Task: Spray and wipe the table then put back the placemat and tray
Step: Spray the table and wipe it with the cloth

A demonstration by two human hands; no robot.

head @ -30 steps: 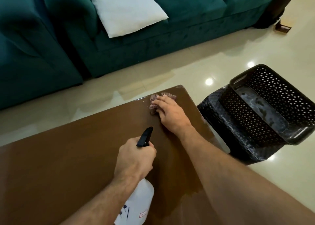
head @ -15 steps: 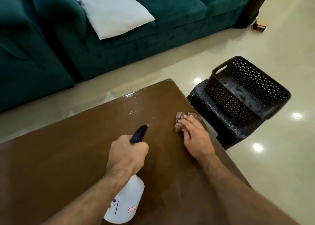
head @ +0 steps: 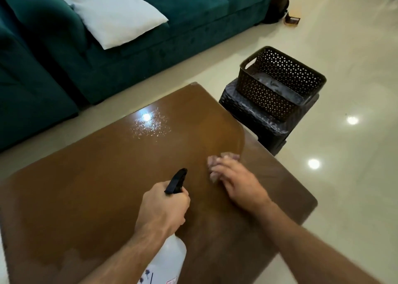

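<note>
Sliding nearer, my right hand (head: 239, 181) is pressing the pink cloth (head: 215, 165) flat-fingered on the shiny brown counter (head: 97, 186); my left hand (head: 164, 208) is gripping the white spray bottle (head: 170, 260). I should be pushing firmly, overlapping strokes.

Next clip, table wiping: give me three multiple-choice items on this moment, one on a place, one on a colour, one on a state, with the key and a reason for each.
1. Where is the perforated basket?
A. on the table
B. on a dark stool beside the table
C. on the sofa

2. What colour is the sofa?
A. teal green
B. grey
C. red

3. What is the left hand doing?
A. lying flat on the table
B. gripping the spray bottle
C. holding the cloth

Key: B, the basket sits on the stool off the table's far right edge; A, its cushions are teal; B, its fingers wrap the bottle neck, while the right hand presses the cloth.
</note>
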